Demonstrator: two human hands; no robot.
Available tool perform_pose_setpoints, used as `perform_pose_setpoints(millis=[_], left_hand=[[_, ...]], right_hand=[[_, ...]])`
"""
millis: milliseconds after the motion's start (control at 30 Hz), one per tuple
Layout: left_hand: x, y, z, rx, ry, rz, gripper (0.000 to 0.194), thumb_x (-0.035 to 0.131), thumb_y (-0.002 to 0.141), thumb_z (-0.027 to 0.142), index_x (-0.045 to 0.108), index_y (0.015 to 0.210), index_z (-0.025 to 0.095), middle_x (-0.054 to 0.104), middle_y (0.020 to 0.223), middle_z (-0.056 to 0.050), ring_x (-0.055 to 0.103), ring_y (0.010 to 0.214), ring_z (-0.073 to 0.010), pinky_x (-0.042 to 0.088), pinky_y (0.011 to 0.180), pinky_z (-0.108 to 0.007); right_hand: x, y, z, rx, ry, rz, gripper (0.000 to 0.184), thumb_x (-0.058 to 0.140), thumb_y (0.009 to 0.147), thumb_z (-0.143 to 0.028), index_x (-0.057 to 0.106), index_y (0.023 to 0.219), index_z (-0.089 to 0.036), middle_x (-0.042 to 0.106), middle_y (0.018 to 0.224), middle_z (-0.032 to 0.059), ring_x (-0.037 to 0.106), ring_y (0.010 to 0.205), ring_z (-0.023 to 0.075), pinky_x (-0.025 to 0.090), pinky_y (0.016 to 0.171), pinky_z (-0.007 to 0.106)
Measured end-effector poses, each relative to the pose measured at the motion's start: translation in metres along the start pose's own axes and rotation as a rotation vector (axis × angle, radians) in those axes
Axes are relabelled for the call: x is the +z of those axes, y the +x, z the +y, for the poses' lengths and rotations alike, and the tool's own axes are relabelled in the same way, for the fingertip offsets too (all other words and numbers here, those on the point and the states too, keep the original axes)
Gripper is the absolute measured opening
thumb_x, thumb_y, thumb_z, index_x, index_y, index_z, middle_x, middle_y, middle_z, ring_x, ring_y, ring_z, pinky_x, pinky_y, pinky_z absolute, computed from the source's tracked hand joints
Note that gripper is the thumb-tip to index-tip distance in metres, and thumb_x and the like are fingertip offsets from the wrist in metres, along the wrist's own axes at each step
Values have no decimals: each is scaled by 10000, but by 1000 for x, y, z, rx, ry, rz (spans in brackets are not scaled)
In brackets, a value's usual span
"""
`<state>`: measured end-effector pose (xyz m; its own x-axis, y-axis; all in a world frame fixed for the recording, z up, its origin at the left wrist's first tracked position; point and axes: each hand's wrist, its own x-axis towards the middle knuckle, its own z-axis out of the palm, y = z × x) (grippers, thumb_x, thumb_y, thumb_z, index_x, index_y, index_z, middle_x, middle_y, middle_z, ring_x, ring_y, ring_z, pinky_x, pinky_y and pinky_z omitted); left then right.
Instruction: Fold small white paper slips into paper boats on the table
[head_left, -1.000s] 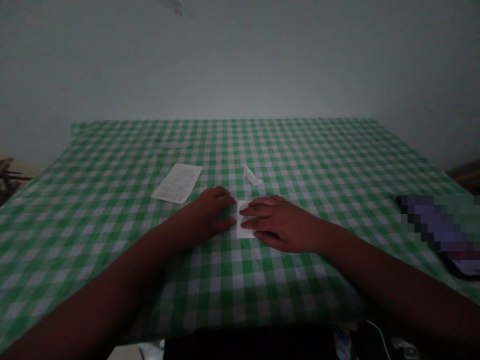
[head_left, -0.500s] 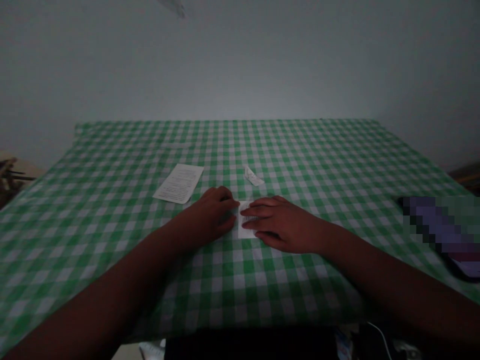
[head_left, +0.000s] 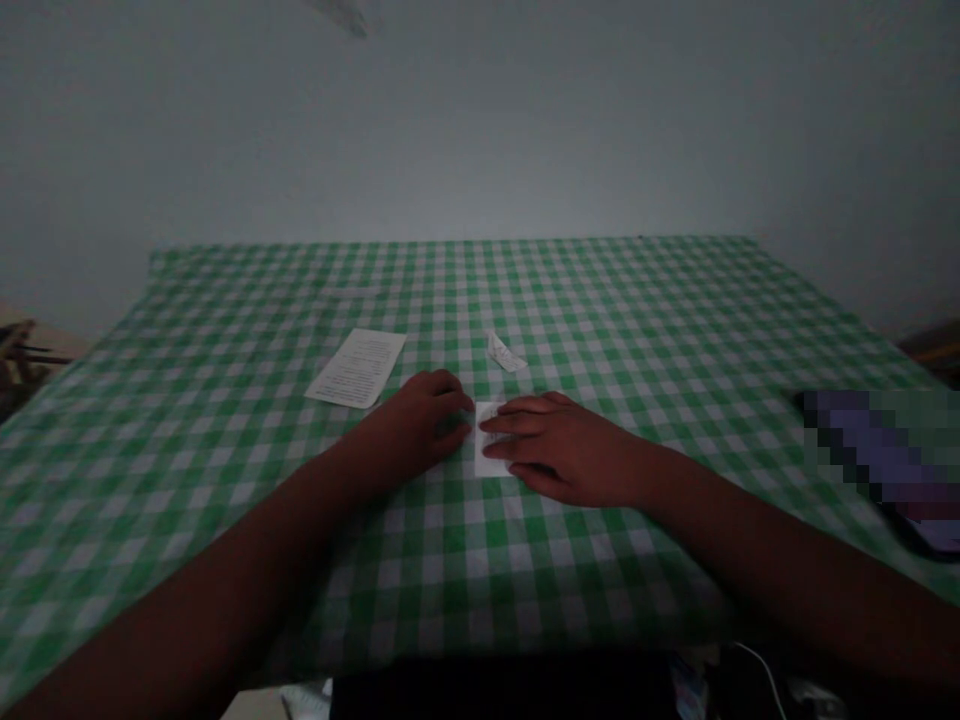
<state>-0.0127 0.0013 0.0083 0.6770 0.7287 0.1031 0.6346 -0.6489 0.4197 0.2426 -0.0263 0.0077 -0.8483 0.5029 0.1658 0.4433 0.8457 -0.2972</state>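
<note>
A small white piece of paper (head_left: 491, 467) with faint print lies flat on the green-and-white checked tablecloth (head_left: 480, 580). My right hand (head_left: 562, 447) rests over its right part, fingers spread and pointing left across it. At its left edge is my left hand (head_left: 427, 425), with loosely bent fingers and a gap between thumb and forefinger; nothing shows in that gap. Whether the left fingertips touch the paper's edge I cannot tell. The right hand hides much of the paper.
Beyond my left hand lies a larger printed sheet (head_left: 358, 368). A creased paper scrap (head_left: 506, 354) sits past the small paper. Far right is a dark-edged, phone-like device (head_left: 885, 465), partly pixelated. A plain wall (head_left: 480, 130) stands behind the table.
My left fingertips have drawn back slightly to the left from the small paper's edge. My right hand and the papers stay almost where they were.
</note>
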Motion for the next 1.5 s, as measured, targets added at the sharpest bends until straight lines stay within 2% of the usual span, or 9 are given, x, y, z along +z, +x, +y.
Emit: perform_pose_setpoints(millis=[267,967,1133,1367,1500], left_hand=[[-3,-1,-2,29,-20,-25,226,571,928,289,685,1115,231,598,1171,-69,572,1090,-229,481,995,-423],[-3,-1,-9,19,-60,-41,242,605,917,287,682,1140,227,594,1186,-67,569,1112,-222,475,1012,-413],[-1,-1,-7,45,-37,-14,251,608,910,262,662,1152,224,586,1192,-69,558,1117,-227,467,1012,-415],[3,1,2,-6,7,47,213,614,915,310,664,1077,182,584,1124,-80,557,1074,-234,470,987,-426],[6,2,5,-30,28,89,258,651,892,302,643,1111,166,597,1111,-86,559,1067,-236,472,976,-422]], right_hand=[[1,0,0,-6,4,5,336,516,962,-258,645,1271,-241,598,1405,51,488,1318,261,403,1057,500],[-2,0,-2,7,4,-29,334,485,972,-245,629,1273,-232,575,1436,51,467,1365,236,377,1064,480],[-1,0,-2,17,3,-31,339,477,976,-244,610,1287,-234,569,1442,49,461,1372,223,368,1058,470],[-1,0,-2,11,-1,-31,339,471,977,-246,607,1287,-234,560,1452,55,452,1380,232,378,1029,468],[-2,1,-2,7,6,-30,340,480,969,-235,613,1282,-230,559,1452,59,456,1373,244,378,1024,474]])
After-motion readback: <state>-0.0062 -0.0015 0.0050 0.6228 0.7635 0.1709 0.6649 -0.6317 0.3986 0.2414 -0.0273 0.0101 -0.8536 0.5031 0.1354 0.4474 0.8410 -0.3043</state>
